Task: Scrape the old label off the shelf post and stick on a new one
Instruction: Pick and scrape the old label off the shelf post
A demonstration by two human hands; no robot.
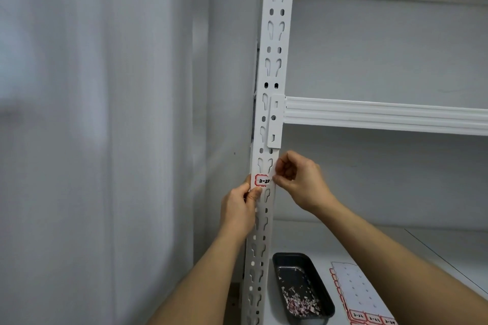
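A red-bordered label (pixel 262 181) lies across the upright shelf post (pixel 272 87), long axis horizontal; left hand (pixel 239 210) fingers pinch its left end, right hand (pixel 301 179) fingertips pinch its right end

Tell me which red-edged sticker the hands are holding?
The label on the shelf post, pinched by the left hand and right hand. The other labels lie on the sheet below.

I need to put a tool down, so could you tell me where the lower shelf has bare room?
The lower shelf is bare behind the dark tray and label sheet, back to the wall, and off to the right. The front-left corner is crowded: tray beside the shelf post, sheet just right of it. Both the left hand and right hand are at the new label.
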